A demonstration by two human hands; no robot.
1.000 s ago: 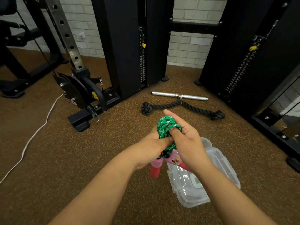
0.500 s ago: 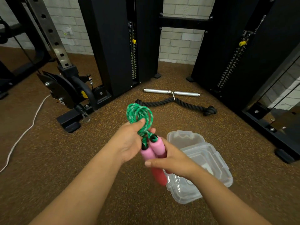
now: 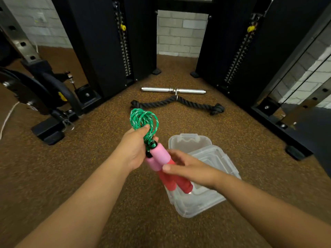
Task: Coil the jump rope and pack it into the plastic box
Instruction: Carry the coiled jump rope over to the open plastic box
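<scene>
The jump rope's green cord [image 3: 143,120] is wound into a small coil that sticks up above my left hand [image 3: 133,149], which pinches it just above the black collars. Its two pink-and-red foam handles [image 3: 166,167] lie side by side and slant down to the right. My right hand [image 3: 189,169] wraps around the handles from the right, fingers curled on them. The clear plastic box [image 3: 202,199] sits closed on the floor directly under and behind the handles, its lid latch tab [image 3: 189,140] at the far side.
A black triceps rope [image 3: 179,103] and a chrome bar [image 3: 172,90] lie on the brown speckled floor beyond the box. Black cable-machine columns [image 3: 100,47] stand left and right, with a frame base [image 3: 279,120] on the right and a white cord [image 3: 7,119] far left.
My right hand left the coil and slid down onto the handles. The left hand now holds the coil alone, and the handles swung out to show side by side over the box.
</scene>
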